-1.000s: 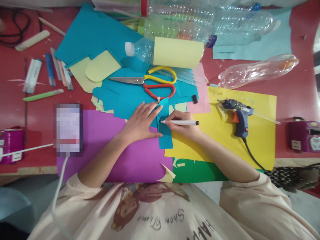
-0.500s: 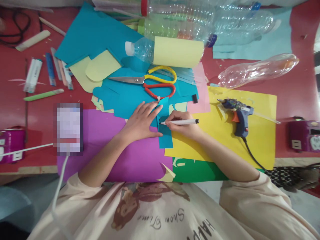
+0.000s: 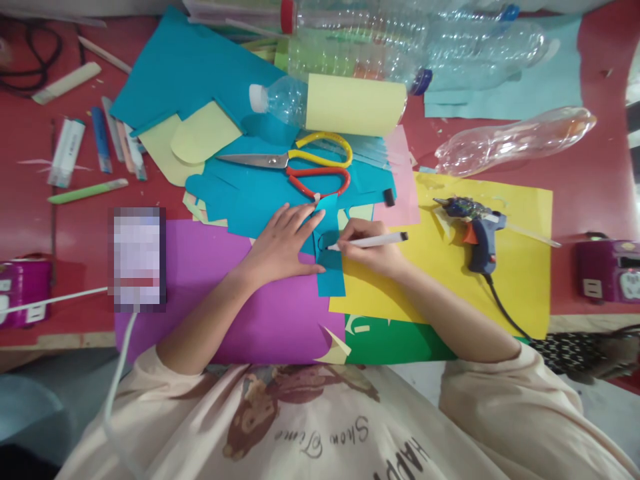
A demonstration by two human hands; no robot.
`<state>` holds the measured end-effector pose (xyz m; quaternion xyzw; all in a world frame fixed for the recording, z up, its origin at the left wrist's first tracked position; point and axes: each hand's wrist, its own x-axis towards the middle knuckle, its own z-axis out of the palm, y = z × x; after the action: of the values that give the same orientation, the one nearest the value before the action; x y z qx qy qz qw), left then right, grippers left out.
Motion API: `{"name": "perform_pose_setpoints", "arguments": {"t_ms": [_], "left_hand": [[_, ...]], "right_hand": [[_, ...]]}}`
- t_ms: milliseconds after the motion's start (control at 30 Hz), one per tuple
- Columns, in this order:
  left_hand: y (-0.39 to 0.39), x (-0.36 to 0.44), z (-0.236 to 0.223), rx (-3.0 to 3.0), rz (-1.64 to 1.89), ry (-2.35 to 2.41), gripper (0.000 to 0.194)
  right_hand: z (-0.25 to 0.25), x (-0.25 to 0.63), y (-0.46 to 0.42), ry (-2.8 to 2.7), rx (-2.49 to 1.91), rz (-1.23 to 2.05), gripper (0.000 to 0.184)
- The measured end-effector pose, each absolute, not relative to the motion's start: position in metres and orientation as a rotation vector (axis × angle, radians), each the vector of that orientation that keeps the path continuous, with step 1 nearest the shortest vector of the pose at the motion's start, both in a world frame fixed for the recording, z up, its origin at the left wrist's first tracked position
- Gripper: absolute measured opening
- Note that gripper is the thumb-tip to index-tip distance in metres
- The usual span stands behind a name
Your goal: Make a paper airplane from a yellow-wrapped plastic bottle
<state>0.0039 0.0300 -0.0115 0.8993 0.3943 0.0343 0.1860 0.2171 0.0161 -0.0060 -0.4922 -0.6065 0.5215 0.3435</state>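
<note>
My left hand [image 3: 284,245] lies flat with fingers spread, pressing down a small teal paper piece [image 3: 331,277] on top of the purple sheet [image 3: 235,313] and the yellow sheet [image 3: 480,280]. My right hand [image 3: 373,252] is closed on a white pen [image 3: 373,241], its tip touching the teal piece just right of my left fingertips. A dark curved line shows on the teal paper at the pen tip.
Scissors [image 3: 300,167] with yellow and red handles lie on teal paper above my hands. A blue glue gun [image 3: 475,230] rests on the yellow sheet at right. Clear plastic bottles [image 3: 515,140], one wrapped in pale yellow paper [image 3: 355,103], lie behind. A phone [image 3: 136,259] sits at left.
My right hand has shifted slightly right and the pen has tilted, its tip moving along the teal piece. My left hand has stayed put.
</note>
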Motion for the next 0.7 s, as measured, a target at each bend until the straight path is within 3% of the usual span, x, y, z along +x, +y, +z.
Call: {"name": "perform_pose_setpoints", "arguments": {"t_ms": [700], "left_hand": [[0.0299, 0.0049, -0.0104, 2.533, 0.084, 1.119, 0.095]], "right_hand": [[-0.0083, 0.2238, 0.0215, -1.556, -1.357, 1.241, 0.019]]}}
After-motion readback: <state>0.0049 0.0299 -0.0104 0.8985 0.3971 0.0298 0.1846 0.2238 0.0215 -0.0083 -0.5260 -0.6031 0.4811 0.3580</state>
